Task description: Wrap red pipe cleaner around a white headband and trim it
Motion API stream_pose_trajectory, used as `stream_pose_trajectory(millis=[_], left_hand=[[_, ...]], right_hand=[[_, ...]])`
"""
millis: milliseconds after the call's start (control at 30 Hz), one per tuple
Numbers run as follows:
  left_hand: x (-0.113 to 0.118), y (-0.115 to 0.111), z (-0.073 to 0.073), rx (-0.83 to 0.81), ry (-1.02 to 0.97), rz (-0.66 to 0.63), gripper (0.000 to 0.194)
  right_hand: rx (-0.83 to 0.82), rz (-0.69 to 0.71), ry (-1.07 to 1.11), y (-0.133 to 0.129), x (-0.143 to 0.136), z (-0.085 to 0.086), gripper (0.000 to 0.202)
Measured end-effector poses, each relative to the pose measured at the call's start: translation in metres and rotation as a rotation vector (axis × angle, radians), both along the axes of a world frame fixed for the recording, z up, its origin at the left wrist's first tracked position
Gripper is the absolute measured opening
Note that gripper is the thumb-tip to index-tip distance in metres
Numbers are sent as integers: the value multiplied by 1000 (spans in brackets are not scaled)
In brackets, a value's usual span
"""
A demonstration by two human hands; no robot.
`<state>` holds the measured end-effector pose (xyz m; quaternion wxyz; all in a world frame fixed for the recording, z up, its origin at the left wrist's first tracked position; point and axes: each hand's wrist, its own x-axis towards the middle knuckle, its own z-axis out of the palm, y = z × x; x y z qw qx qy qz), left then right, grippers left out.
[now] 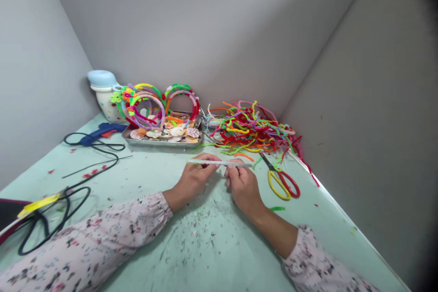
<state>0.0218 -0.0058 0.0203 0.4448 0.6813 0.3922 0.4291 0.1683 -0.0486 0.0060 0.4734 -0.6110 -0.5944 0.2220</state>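
Note:
A thin, pale, flat strip (221,163) is held level above the table between my two hands. My left hand (198,177) has its fingers closed on the strip's left part. My right hand (242,185) pinches it near the right end, thumb toward me. Behind my hands stands a metal tray (160,143) of shells, with several colourful fuzzy headbands (147,109) resting on it. A tangled heap of pipe cleaners (253,127) lies just beyond my right hand. Scissors (282,183) with yellow and red handles lie to its right.
A blue glue gun (99,133) and a looping black cable (116,159) lie at the left. A white cup with a blue lid (102,80) stands in the back left corner. Grey walls (205,32) enclose the green table (205,246) behind and at the sides.

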Motion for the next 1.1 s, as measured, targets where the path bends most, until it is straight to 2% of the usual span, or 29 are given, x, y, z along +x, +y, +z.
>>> stream_pose_trajectory(millis=[133,233,367,700,900,1100], left_hand=[[1,0,1,-33,-4,-8,21],[1,2,2,-41,23,-8,22],[1,3,-1,-139,24,-42,21],[-1,-4,6,19,62,-50,21],[0,-2,-2,-18,89,-28,26],[1,0,-1,-111,50,-45,26]], right_hand=[[6,-41,-75,1,0,-2,33],[21,-50,-69,2,-1,-3,34],[41,-26,-18,2,-1,-3,32],[-10,-55,20,3,1,-3,38],[-8,-56,9,3,0,-2,38],[5,-43,14,3,0,-4,34]])
